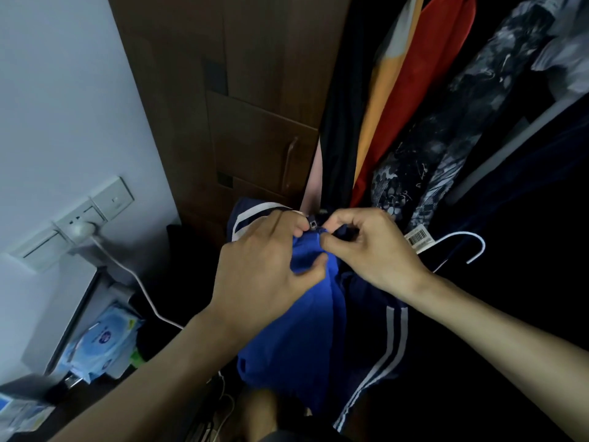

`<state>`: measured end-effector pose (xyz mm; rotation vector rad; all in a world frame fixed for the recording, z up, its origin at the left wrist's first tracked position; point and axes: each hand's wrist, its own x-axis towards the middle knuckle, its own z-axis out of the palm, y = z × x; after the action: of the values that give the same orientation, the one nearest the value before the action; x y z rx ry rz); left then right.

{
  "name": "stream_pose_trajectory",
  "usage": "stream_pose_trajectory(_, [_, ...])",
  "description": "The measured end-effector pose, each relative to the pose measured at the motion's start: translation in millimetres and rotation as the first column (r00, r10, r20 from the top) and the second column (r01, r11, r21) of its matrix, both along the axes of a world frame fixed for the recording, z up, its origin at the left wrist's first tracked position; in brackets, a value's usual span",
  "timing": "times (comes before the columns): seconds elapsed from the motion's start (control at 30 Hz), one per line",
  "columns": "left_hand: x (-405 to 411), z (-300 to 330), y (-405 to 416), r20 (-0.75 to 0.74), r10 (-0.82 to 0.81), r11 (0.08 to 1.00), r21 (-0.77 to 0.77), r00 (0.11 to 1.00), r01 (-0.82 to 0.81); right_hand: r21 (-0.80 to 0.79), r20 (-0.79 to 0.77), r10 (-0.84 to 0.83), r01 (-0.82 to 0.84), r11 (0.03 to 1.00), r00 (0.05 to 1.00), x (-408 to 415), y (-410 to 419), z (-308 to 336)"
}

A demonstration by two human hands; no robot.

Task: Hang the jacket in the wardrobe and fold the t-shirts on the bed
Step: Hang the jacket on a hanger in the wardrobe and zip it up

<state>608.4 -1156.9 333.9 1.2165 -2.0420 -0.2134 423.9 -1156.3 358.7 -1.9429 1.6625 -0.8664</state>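
A blue jacket (pixel 299 330) with white stripes hangs down in front of me at the open wardrobe (pixel 261 90). My left hand (pixel 264 266) grips the blue fabric near the collar. My right hand (pixel 366 247) pinches the other side of the collar, close to the small metal zip pull (pixel 313 224). A white hanger hook (pixel 468 247) sticks out to the right of my right hand; the rest of the hanger is hidden in the jacket. No bed or t-shirts are in view.
Clothes hang in the wardrobe: a black one, an orange and red one (pixel 411 90), a dark patterned one (pixel 446 129) with a barcode tag (pixel 419 239). At left a wall socket (pixel 79 224) with white cable, and wipe packs (pixel 102 342) on a low unit.
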Motion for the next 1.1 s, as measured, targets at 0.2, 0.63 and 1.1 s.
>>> stream_pose_trajectory(0.2, [6, 0, -1, 0.118, -0.014, 0.999, -0.043, 0.993, 0.019, 0.054, 0.008, 0.042, -0.043, 0.998, 0.999, -2, -2, 1])
stream_pose_trajectory(0.63, [29, 13, -20, -0.144, -0.335, 0.919, 0.167, 0.931, 0.356, 0.280, 0.061, 0.312, -0.316, 0.906, 0.948, 3, -1, 13])
stream_pose_trajectory(1.1, [33, 17, -21, -0.090, -0.374, 0.917, 0.108, 0.923, 0.383, 0.373, 0.226, 0.267, -0.337, 0.864, 0.937, 3, -2, 20])
